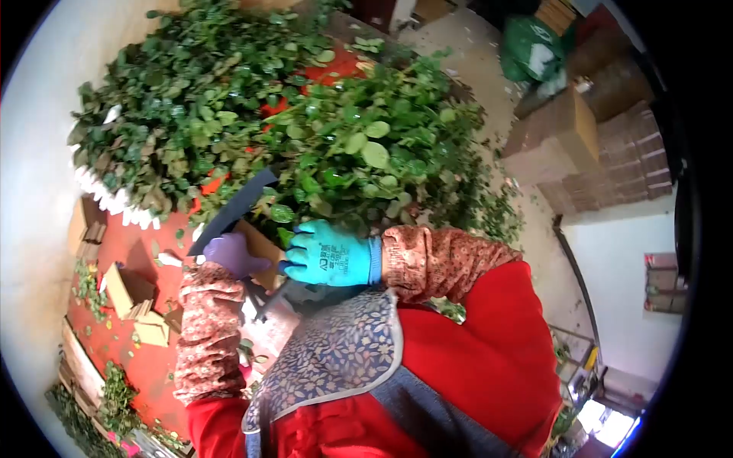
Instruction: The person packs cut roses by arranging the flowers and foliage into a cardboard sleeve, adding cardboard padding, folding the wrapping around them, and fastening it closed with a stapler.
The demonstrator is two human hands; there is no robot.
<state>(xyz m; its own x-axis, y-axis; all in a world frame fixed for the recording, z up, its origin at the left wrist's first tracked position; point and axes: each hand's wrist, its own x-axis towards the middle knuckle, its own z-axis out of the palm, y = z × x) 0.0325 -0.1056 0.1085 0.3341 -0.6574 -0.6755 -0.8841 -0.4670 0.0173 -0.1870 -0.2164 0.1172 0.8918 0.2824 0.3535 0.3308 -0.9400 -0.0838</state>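
My left hand, in a purple glove, is closed at the near end of a brown cardboard piece, its thumb along the edge. A dark flat strip rises slantwise just beyond that hand. My right hand, in a turquoise glove with black print, lies back-up with its fingers bent over the cardboard's right side. Its fingertips are partly hidden. Leafy green stems are heaped right beyond both hands. Below the hands, a dark edge and a pale pinkish sheet are partly covered by my apron.
A larger leafy pile covers the far side of the red table, with white stem ends on its left. Folded cardboard pieces lie at left. Cardboard boxes and a green bag stand at right, beyond the leaf-littered floor.
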